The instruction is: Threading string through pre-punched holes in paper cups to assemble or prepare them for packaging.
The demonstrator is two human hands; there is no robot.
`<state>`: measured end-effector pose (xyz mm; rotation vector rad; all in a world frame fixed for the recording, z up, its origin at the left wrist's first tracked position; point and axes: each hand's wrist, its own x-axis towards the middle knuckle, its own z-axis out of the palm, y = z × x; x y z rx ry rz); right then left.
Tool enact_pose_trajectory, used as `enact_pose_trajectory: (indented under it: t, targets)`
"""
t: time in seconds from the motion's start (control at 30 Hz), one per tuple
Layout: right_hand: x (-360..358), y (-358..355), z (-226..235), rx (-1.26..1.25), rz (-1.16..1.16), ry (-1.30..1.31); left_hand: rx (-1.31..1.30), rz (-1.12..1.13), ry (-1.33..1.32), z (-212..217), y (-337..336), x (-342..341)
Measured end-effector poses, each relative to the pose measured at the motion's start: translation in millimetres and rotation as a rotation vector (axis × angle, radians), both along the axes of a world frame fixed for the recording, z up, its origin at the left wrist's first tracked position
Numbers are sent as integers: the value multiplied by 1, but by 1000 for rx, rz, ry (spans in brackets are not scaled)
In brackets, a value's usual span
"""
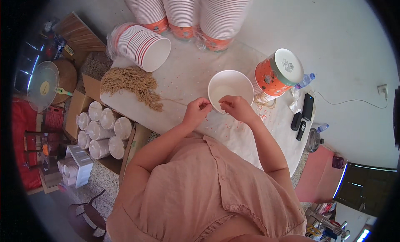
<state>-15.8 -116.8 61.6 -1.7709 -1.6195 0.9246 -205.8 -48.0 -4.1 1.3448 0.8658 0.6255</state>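
A white paper bucket [231, 81] stands on the table in front of me, its mouth facing up. My left hand [197, 112] is at the left of its near rim, fingers curled into a pinch. My right hand [237, 109] reaches over the near rim, fingertips bent together at the bucket's edge. Whatever either pinch holds is too small to make out. Left of the hands lies a heap of tan string [132, 84], with a loose strand trailing toward my left hand. Upside-down orange-and-green printed buckets [268, 75] are stacked on the right.
Tall stacks of wrapped buckets [181, 11] line the wall. A bucket stack [143, 46] lies sideways at the far left. Dark devices [307, 106] sit at the right edge. A carton [89, 94] of wrapped white cups [99, 129] stands left, below the table. Small bits litter the tabletop [187, 71].
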Motion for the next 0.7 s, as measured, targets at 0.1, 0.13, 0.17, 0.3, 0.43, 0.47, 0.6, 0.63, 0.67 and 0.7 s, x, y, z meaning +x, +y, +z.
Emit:
enact_pose_trajectory:
  t: [0.1, 0.13, 0.17, 0.3, 0.43, 0.47, 0.6, 0.63, 0.67, 0.7]
  targets:
    - [-2, 8, -8, -15, 40, -71, -13, -1, 4, -1, -1, 0]
    - [-4, 10, -10, -11, 40, -72, -18, 4, 8, -1, -1, 1]
    - [-5, 12, -11, -5, 61, -67, -15, 4, 7, -1, -1, 0]
    - [-9, 19, -20, 38, 99, -125, -1, -10, 4, 0, -2, 0]
    - [-13, 22, -21, 54, 107, -196, -6, -14, -14, -2, -4, 0]
    - [-14, 19, -17, 79, 92, -228, -18, -21, 23, 4, -4, -1]
    - [1, 9, -3, 328, -31, -321, 139, 0, -14, -11, 2, -2]
    - [9, 2, 3, 335, -86, -328, 126, -28, 13, -11, 5, -6]
    - [16, -7, 14, 344, -139, -334, 114, -52, 41, -10, 8, -10]
    - [22, -17, 27, 320, -195, -328, 118, -48, 42, -4, 11, -15]
